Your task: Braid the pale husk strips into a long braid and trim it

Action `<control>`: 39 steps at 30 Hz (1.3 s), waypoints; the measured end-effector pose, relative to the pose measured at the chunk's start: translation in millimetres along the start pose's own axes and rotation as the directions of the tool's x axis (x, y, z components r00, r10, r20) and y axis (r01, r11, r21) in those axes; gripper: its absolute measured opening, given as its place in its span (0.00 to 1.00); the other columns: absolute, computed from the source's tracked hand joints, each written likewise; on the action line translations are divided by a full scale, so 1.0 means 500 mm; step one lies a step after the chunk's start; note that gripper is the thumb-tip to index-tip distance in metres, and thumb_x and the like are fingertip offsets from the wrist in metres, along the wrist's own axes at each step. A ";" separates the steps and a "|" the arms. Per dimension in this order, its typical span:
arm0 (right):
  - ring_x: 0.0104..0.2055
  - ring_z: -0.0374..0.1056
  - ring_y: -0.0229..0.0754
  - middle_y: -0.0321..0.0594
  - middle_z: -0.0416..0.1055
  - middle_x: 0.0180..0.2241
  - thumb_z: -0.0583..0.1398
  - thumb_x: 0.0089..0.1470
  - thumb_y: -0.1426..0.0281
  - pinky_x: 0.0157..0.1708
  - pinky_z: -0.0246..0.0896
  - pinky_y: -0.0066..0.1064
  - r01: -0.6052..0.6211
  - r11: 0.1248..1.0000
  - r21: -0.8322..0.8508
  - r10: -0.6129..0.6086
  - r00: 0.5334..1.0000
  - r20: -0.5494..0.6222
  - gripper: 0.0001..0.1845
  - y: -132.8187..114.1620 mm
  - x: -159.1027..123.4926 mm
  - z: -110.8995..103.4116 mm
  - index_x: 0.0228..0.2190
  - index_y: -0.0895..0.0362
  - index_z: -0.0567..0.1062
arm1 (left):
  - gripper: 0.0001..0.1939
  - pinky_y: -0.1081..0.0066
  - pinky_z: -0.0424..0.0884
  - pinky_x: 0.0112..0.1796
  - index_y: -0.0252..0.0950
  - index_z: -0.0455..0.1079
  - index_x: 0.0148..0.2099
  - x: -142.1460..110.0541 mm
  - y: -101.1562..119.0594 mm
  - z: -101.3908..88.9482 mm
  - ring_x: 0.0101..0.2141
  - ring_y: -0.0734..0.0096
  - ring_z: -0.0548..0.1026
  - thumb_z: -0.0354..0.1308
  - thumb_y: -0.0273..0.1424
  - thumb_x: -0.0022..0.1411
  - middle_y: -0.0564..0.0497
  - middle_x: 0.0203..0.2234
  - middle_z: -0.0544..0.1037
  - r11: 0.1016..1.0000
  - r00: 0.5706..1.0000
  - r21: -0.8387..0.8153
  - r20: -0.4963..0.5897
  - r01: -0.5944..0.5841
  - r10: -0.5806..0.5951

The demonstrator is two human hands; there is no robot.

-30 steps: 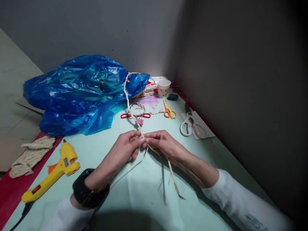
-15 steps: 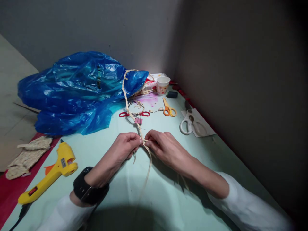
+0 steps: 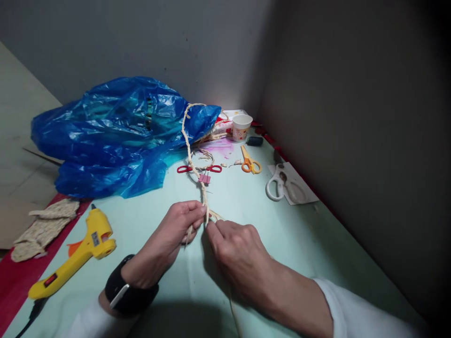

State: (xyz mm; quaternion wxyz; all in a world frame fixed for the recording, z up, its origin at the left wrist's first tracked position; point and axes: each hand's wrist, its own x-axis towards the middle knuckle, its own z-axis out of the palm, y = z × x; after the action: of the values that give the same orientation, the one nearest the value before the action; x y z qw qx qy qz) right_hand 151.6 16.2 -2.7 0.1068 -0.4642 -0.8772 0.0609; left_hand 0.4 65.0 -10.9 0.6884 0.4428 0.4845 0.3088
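A pale straw-coloured braid (image 3: 187, 136) runs from beside the blue bag down the table towards me. My left hand (image 3: 176, 224) pinches its near end between thumb and fingers, with a short loose strand hanging beneath. Slightly nearer to me and to the right, my right hand (image 3: 243, 253) is closed on the loose strands (image 3: 214, 215) that come out of the braid. One long strand trails below that hand towards the table's near side. The right fingertips are partly hidden behind the knuckles. A small pink piece (image 3: 205, 179) lies against the braid beyond my hands.
A yellow glue gun (image 3: 75, 256) lies at left near a woven strip (image 3: 44, 230). The crumpled blue plastic bag (image 3: 116, 136) fills the back left. Red-handled scissors (image 3: 184, 169), orange-yellow scissors (image 3: 249, 162), white scissors (image 3: 275, 185), a paper cup (image 3: 242, 128) and a dark spool (image 3: 254, 141) sit farther back.
My right hand has moved down towards me, drawing strands away from the braid. My left hand keeps its pinch near the same spot, slightly lower.
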 end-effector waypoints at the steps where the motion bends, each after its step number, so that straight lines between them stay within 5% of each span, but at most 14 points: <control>1: 0.28 0.66 0.44 0.43 0.71 0.29 0.54 0.49 0.80 0.22 0.40 0.34 0.001 1.000 -0.030 -0.001 1.000 0.009 0.10 -0.001 0.001 0.003 0.34 0.60 0.71 | 0.13 0.74 0.40 0.18 0.35 0.61 0.28 -0.001 0.001 -0.004 0.17 0.83 0.47 0.57 0.37 0.60 0.61 0.18 0.56 0.999 1.000 -0.032 0.023 0.006 -0.005; 6: 0.28 0.65 0.44 0.42 0.72 0.27 0.55 0.53 0.77 0.25 0.46 0.35 0.051 0.995 -0.082 -0.060 0.991 -0.121 0.07 0.016 0.011 -0.007 0.31 0.60 0.74 | 0.10 0.76 0.41 0.18 0.34 0.62 0.30 -0.006 0.008 -0.009 0.17 0.84 0.47 0.59 0.33 0.59 0.61 0.18 0.56 0.998 0.999 -0.061 0.042 -0.004 0.007; 9: 0.32 0.64 0.45 0.43 0.72 0.28 0.54 0.58 0.68 0.33 0.52 0.37 -0.064 0.998 0.000 0.060 0.939 -0.338 0.11 0.041 0.021 -0.036 0.29 0.58 0.75 | 0.10 0.76 0.40 0.18 0.35 0.62 0.31 -0.008 0.011 -0.006 0.18 0.84 0.47 0.58 0.33 0.59 0.61 0.18 0.55 0.999 1.000 -0.051 0.027 0.000 0.001; 12: 0.41 0.65 0.47 0.47 0.72 0.37 0.54 0.59 0.66 0.41 0.55 0.38 -0.153 0.977 0.148 0.203 0.874 -0.442 0.13 0.057 0.034 -0.060 0.38 0.60 0.74 | 0.09 0.76 0.38 0.18 0.34 0.63 0.32 -0.008 0.012 -0.002 0.18 0.84 0.46 0.57 0.34 0.59 0.61 0.18 0.54 1.000 1.000 0.004 0.011 0.022 -0.023; 15: 0.40 0.67 0.44 0.47 0.72 0.40 0.54 0.60 0.66 0.39 0.57 0.34 -0.178 0.909 0.377 0.289 0.920 -0.264 0.14 0.060 0.050 -0.059 0.42 0.61 0.72 | 0.09 0.76 0.39 0.18 0.35 0.63 0.31 -0.008 0.013 0.003 0.18 0.83 0.46 0.56 0.34 0.59 0.61 0.18 0.54 0.999 1.000 0.050 0.002 0.003 -0.003; 18: 0.28 0.65 0.36 0.40 0.73 0.28 0.51 0.62 0.66 0.31 0.55 0.28 -0.235 0.763 0.602 0.237 0.968 0.079 0.14 0.067 0.067 -0.036 0.32 0.59 0.73 | 0.08 0.75 0.40 0.18 0.35 0.64 0.32 -0.007 0.014 0.005 0.18 0.82 0.46 0.55 0.34 0.59 0.61 0.17 0.54 0.994 1.000 0.106 -0.004 -0.023 0.023; 20: 0.24 0.61 0.33 0.35 0.69 0.22 0.51 0.61 0.68 0.28 0.52 0.25 -0.253 0.674 0.694 0.186 0.967 0.172 0.16 0.081 0.077 -0.018 0.25 0.59 0.72 | 0.07 0.75 0.41 0.18 0.35 0.65 0.32 -0.006 0.015 0.005 0.18 0.81 0.47 0.54 0.33 0.59 0.61 0.16 0.54 0.983 0.999 0.179 0.003 -0.037 0.038; 23: 0.24 0.59 0.32 0.34 0.68 0.20 0.55 0.57 0.69 0.28 0.51 0.24 -0.269 0.598 0.755 0.185 0.963 0.197 0.13 0.103 0.085 0.002 0.24 0.60 0.74 | 0.07 0.74 0.46 0.20 0.35 0.65 0.29 -0.004 0.016 0.007 0.19 0.79 0.50 0.54 0.33 0.57 0.61 0.16 0.54 0.928 0.994 0.362 -0.020 -0.089 0.103; 30: 0.25 0.61 0.34 0.36 0.73 0.22 0.56 0.54 0.67 0.27 0.52 0.25 -0.329 0.527 0.784 0.287 0.937 0.201 0.12 0.103 0.074 0.014 0.28 0.59 0.78 | 0.11 0.71 0.53 0.26 0.38 0.64 0.25 -0.021 0.023 0.014 0.23 0.71 0.60 0.50 0.34 0.60 0.56 0.18 0.64 0.622 0.949 0.777 -0.115 -0.097 0.292; 35: 0.24 0.61 0.34 0.36 0.72 0.22 0.56 0.54 0.69 0.26 0.50 0.26 -0.281 0.667 0.690 0.351 0.935 0.041 0.12 0.079 0.063 0.007 0.27 0.59 0.79 | 0.11 0.69 0.53 0.29 0.38 0.70 0.29 -0.034 0.032 0.023 0.25 0.67 0.66 0.49 0.33 0.61 0.51 0.22 0.72 0.536 0.912 0.835 -0.117 -0.124 0.394; 39: 0.26 0.61 0.35 0.36 0.71 0.22 0.54 0.54 0.71 0.27 0.49 0.27 -0.246 0.716 0.654 0.359 0.933 -0.042 0.13 0.067 0.057 0.009 0.28 0.58 0.79 | 0.11 0.69 0.52 0.28 0.39 0.67 0.26 -0.042 0.015 0.043 0.22 0.67 0.64 0.52 0.31 0.60 0.52 0.19 0.70 0.549 0.874 0.820 -0.138 -0.164 0.466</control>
State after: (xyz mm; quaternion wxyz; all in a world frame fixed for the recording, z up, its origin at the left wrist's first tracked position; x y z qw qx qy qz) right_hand 161.8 58.8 -10.4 0.3190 -0.5407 -0.7036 0.3330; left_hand 13.5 43.3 7.0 0.2600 0.7191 0.5914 0.2558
